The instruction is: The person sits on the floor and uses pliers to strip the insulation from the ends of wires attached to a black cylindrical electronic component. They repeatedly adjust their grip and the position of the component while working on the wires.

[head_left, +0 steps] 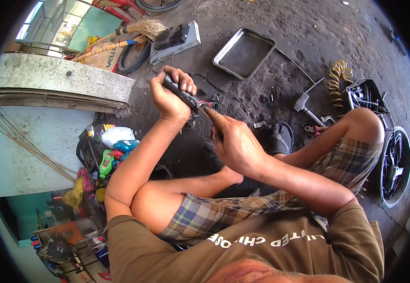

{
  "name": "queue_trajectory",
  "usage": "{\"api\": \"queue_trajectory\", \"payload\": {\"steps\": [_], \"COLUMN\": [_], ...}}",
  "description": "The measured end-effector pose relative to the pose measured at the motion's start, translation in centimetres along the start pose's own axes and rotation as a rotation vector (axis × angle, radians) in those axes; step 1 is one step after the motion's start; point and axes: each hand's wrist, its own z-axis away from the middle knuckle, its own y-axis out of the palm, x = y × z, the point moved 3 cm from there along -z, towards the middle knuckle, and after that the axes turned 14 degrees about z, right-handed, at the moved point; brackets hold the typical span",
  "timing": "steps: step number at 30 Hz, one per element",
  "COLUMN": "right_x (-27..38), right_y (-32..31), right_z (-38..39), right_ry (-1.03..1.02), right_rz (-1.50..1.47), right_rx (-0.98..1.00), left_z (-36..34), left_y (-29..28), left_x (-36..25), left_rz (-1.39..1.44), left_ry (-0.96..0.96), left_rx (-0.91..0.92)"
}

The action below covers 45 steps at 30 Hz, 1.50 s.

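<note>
My left hand (168, 103) is wrapped round a black elongated device (178, 90), held up in front of me. From the device's lower end, thin red and dark wires (206, 102) stick out. My right hand (242, 144) is closed, with its index finger stretched toward that end, at a slim metal tip (202, 108). Part of a dark handle (218, 136) shows under the right palm; the exact kind of this slim tool is hidden by the fingers. Both hands are above the ground between my bent legs.
A metal tray (220, 60) lies ahead on the dark ground. To the right are a hammer (302, 102), red-handled pliers (315, 129), a coiled yellow hose (335, 85) and a round basin (409, 162) holding parts. Bottles (117, 136) stand at left, a box (193, 37) beyond.
</note>
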Motion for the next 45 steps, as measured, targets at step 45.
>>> {"api": "queue_trajectory", "payload": {"steps": [45], "right_x": [-2.3], "right_y": [-6.3], "right_z": [-3.3], "right_ry": [0.124], "right_rz": [0.414], "right_rx": [-0.002], "left_z": [2.2], "left_y": [1.4], "left_x": [1.4], "left_rz": [-0.814], "left_ry": [-0.472], "left_rx": [0.44]}}
